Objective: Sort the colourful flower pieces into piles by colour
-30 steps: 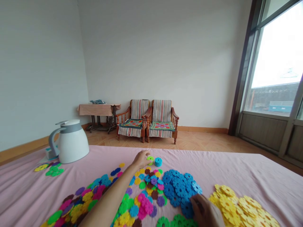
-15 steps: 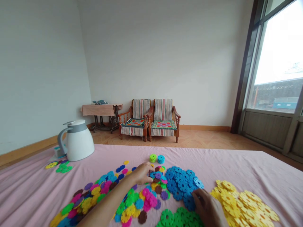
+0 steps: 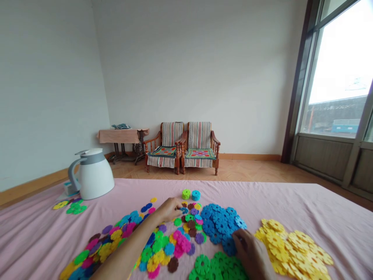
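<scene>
My left hand (image 3: 169, 209) reaches over the mixed plastic snowflake discs (image 3: 182, 244), its fingers pinched at a blue snowflake disc (image 3: 184, 210) on the far side. Several colours lie loose under and around that forearm. Beside the right edge of the blue disc pile (image 3: 220, 221), my right hand (image 3: 252, 251) is closed with curled fingers; what they hold, if anything, is hidden. Below that pile is a heap of green discs (image 3: 217, 268), partly behind the right hand. A yellow heap (image 3: 291, 249) spreads to the right of it.
Two short stacks, lime green (image 3: 185, 194) and light blue (image 3: 196, 195), stand beyond the left hand. A white jug (image 3: 96, 179) with a grey handle is at the far left, near a few loose green discs (image 3: 76, 207). A pink cloth (image 3: 276, 198) covers the surface.
My left hand has drawn slightly back to the left, and the blue disc at its fingers has come away from the mixed pile. My right hand stays by the blue pile.
</scene>
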A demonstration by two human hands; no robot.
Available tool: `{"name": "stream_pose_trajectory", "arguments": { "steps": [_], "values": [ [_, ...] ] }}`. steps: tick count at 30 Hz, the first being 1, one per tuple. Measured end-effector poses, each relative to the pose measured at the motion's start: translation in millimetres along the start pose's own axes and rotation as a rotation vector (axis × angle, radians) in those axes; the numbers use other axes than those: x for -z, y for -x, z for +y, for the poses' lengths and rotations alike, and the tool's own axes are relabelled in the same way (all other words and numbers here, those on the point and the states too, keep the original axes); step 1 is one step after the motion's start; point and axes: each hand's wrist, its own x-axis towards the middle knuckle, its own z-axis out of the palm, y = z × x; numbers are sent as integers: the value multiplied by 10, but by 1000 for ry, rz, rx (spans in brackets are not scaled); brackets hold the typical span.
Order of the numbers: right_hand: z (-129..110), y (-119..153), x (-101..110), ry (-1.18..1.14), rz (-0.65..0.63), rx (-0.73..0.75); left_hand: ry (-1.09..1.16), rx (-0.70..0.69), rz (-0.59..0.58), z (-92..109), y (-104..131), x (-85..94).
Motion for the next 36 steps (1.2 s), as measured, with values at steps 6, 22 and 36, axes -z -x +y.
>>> {"name": "stream_pose_trajectory", "arguments": {
  "steps": [6,22,36],
  "values": [
    [-33,7,14,8,32,1,62,34,98,142,-7,38],
    [-107,31,52,2,18,0,57,-38,27,361,-113,-192],
    [-111,42,50,-10,49,23,-71,-50,82,364,159,-163]
  ]
}}
